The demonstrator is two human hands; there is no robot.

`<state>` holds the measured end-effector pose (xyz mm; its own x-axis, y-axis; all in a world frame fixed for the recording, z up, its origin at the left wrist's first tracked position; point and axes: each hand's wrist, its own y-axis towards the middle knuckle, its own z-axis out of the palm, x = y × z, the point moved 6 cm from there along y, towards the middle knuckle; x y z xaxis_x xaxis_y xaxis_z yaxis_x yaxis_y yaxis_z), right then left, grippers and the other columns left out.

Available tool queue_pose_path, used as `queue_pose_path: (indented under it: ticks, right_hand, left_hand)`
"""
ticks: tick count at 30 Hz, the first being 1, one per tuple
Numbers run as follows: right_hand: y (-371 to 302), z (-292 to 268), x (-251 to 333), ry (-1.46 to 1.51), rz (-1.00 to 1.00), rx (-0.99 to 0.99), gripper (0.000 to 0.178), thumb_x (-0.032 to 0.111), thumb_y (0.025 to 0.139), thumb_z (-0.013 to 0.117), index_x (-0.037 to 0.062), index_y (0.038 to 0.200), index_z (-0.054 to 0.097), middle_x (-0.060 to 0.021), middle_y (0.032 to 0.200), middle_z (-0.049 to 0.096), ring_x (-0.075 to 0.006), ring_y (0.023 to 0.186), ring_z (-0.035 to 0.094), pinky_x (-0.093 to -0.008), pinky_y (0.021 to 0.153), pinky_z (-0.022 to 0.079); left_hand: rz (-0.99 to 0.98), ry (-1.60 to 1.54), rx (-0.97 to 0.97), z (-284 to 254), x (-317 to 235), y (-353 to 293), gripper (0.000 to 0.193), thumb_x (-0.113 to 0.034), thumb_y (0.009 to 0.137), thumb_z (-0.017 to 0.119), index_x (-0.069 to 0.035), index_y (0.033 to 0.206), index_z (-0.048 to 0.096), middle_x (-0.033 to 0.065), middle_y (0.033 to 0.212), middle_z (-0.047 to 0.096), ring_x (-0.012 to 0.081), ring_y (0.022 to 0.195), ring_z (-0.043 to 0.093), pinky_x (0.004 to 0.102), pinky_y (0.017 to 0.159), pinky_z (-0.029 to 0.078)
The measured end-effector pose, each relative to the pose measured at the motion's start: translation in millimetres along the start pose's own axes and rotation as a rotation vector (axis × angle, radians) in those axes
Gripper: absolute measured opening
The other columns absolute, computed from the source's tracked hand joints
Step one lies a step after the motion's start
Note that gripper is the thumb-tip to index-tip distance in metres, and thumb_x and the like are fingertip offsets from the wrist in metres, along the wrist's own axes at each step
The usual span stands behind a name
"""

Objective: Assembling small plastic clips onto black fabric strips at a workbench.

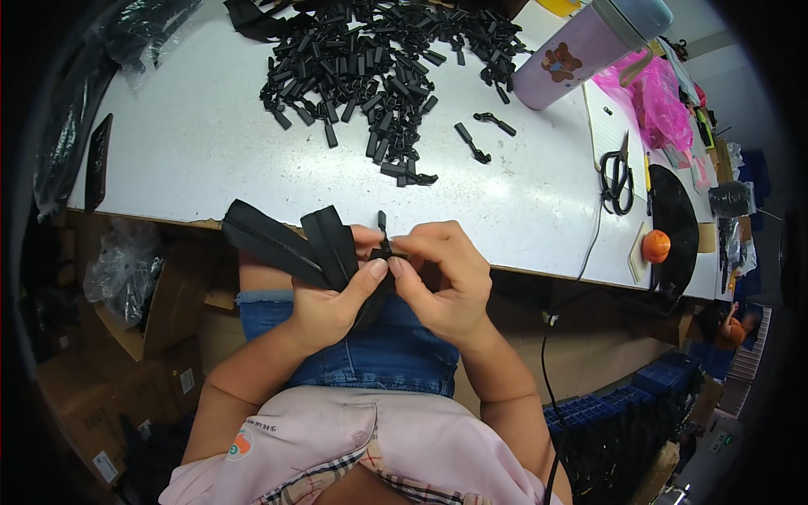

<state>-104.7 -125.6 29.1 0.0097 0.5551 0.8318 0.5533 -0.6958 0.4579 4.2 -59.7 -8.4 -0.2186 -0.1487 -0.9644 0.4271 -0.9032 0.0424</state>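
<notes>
My left hand (337,307) is closed round a black zipper tape (331,244), which loops up over the fingers in wide folds toward the left. At the tape's end a black zipper slider (383,225) with a long pull stands up between my two hands. My right hand (446,282) pinches at that slider with thumb and forefinger, its thumb tip close beside the left thumb. Both hands are above my lap, just off the table's near edge. Exactly how the slider sits on the tape is hidden by my fingertips.
A big heap of black zipper sliders (362,71) covers the table's far middle, with two loose sliders (484,139) to its right. A lilac bottle (572,59), scissors (619,181) and an orange fruit (656,247) stand or lie rightward. A dark phone-like slab (98,164) lies left.
</notes>
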Motion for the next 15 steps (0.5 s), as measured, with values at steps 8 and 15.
queue_pose_path:
  ticks: [8,15]
  right_hand:
    - [-16.3,10.1,-16.4,0.386,0.235,-0.107,0.011,-0.005,0.074,0.058,-0.0032,0.084,0.054,-0.007,0.077,0.052,-0.008,0.058,0.048,-0.0187,0.048,0.039]
    - [-19.4,16.4,-33.0,0.988,0.664,0.13,0.006,0.0,0.077,0.058,-0.0009,0.081,0.054,-0.001,0.073,0.052,-0.0031,0.055,0.042,-0.0151,0.048,0.033]
  left_hand:
    - [0.018,-0.004,0.038,-0.2,-7.0,0.7,0.017,-0.003,0.079,0.057,0.001,0.096,0.054,0.004,0.082,0.053,0.0039,0.058,0.048,0.0153,0.048,0.039]
    - [-0.119,-0.141,0.14,-0.8,-6.4,2.8,0.017,-0.006,0.079,0.058,0.001,0.094,0.056,0.0031,0.08,0.053,0.0025,0.052,0.044,0.0146,0.042,0.033]
